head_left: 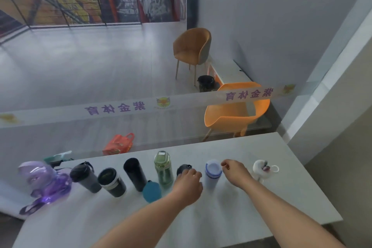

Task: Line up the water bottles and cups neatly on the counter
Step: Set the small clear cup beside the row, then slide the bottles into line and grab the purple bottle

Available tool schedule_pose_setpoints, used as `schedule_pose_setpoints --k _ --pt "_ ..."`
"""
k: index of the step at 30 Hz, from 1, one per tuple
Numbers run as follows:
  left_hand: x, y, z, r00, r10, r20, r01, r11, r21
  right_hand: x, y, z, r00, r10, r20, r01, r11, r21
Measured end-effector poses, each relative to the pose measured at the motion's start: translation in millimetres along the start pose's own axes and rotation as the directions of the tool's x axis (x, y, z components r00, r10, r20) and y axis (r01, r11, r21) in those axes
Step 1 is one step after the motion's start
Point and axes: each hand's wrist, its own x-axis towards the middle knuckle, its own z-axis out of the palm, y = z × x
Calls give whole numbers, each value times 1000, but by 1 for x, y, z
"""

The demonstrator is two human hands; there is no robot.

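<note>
Nine drinking vessels stand in a loose row along the back of the white tabletop, from a purple jug at the far left to a small white cup at the right. The teal-lidded cup sits forward of the line, just in front of the black flask and the green bottle.

The left hand covers a small black bottle. Its fingers curl over the top and seem clamped round it. The right hand is just beside the lid of the pale blue-lidded bottle, fingers curled in. I cannot tell whether they touch the lid or pinch anything.

The bottles look like rigid plastic or steel, smooth-sided and likely slippery. How full they are is hidden, so weight is a guess. Tall ones such as the flask would tip if pushed near the cap. A hold round the body, low to mid-height, looks safest for sliding each one into line.
</note>
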Motion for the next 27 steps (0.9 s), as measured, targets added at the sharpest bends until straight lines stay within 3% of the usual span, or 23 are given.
schedule_pose_setpoints --k 4,10,17,24,27 --pt "-41 -43 -10 999 13 -42 -11 999 50 -28 -50 36 998 -54 37 54 999 4" --pt "-108 -87 -9 995 -75 -60 76 997 16 -58 -104 82 980 -166 114 176 980 -90" --pt "-197 -151 -19 953 -287 -100 283 958 -47 -95 -181 141 916 -340 212 354 934 -36" --pt "-247 -247 -46 928 -343 -146 347 938 3 -116 -282 195 876 -432 216 452 891 -52" --pt "-253 -303 -60 943 -293 -158 300 954 21 -106 -339 223 865 -444 234 471 879 -72"
